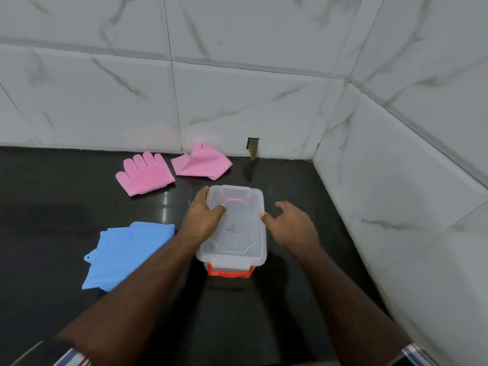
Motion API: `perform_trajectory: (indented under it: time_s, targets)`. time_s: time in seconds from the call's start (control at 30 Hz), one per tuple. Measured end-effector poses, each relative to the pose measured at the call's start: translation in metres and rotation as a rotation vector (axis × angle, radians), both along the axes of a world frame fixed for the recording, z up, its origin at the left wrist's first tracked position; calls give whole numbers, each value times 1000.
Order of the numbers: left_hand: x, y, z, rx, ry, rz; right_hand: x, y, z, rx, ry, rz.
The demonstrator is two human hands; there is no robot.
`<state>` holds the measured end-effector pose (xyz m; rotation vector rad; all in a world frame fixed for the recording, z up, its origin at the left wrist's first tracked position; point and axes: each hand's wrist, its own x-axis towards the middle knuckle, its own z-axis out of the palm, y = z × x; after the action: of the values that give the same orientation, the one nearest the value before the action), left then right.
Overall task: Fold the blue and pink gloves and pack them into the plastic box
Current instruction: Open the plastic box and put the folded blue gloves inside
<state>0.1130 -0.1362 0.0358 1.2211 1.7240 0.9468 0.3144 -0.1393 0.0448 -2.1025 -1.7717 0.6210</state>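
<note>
A clear plastic box [241, 231] with its lid on and red clasps stands on the black counter in the middle. My left hand [203, 216] grips its left edge, thumb on the lid. My right hand [293, 223] hovers at its right edge, fingers spread, thumb tip touching the rim. A stack of blue gloves [124, 256] lies to the left, partly under my left forearm. Farther back, one pink glove [145, 171] lies flat with fingers toward the wall. A second, folded pink glove [202, 162] rests beside it.
White marble-look tiled walls meet in a corner at the back right. A small hole [253, 147] shows in the wall base behind the box. The black counter [52, 212] stretches to the left and front.
</note>
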Motion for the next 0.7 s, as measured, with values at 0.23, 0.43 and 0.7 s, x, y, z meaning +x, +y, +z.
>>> perform_trajectory:
  time_s: [0.23,0.43,0.7]
  targets:
    - [-13,-8,-8,-25,-23,75,-33,19,-6,-30,314,-7]
    - [-23,-14,-4,-3,-82,149,-66,40,-14,-11,464,-55]
    - [-27,-18,0,46,61,92,-77,58,-19,75,362,-118]
